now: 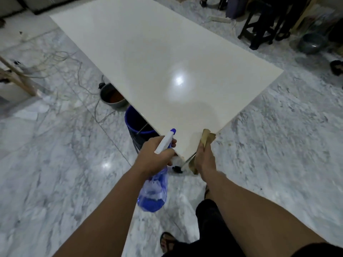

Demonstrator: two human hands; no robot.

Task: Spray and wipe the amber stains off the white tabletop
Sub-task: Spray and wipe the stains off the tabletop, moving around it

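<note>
While left hand (155, 156) grips spray bottle (154, 190), part-full | right hand (204, 160) clutches cloth (207, 137)

Hiding most of the blue bucket (136, 123) and part of the dark pot (113, 99) beneath the counter (157, 62) edge. Covering the spray bottle (154, 190) neck with the left hand (154, 154). Concealing the middle of the tan cloth (207, 139) under the right hand (204, 160), its lower end showing below the counter corner. Blurring the dark furniture (259, 25) at the far right beyond recognition. Cutting off both forearms at the bottom edge.
</note>
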